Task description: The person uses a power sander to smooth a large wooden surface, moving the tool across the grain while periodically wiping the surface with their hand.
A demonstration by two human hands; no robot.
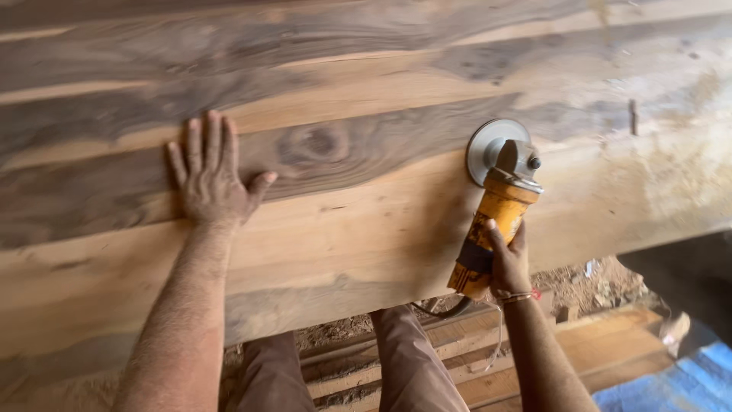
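Observation:
A wide wooden slab (366,229) with dark and pale grain fills most of the head view. My left hand (211,174) lies flat on it, fingers spread, just left of a dark knot (320,143). My right hand (508,263) grips the yellow body of an angle grinder (494,221). The grinder's round grey disc (488,145) rests on the slab's surface to the right of the knot. A dark cord hangs from the grinder's tail below the slab's near edge.
Under the slab's near edge I see my legs in brown trousers (404,366), wooden planks (595,351) and sawdust on the ground. A blue sheet (679,385) lies at the bottom right. A small dark nail or chip (632,116) sits on the slab's right part.

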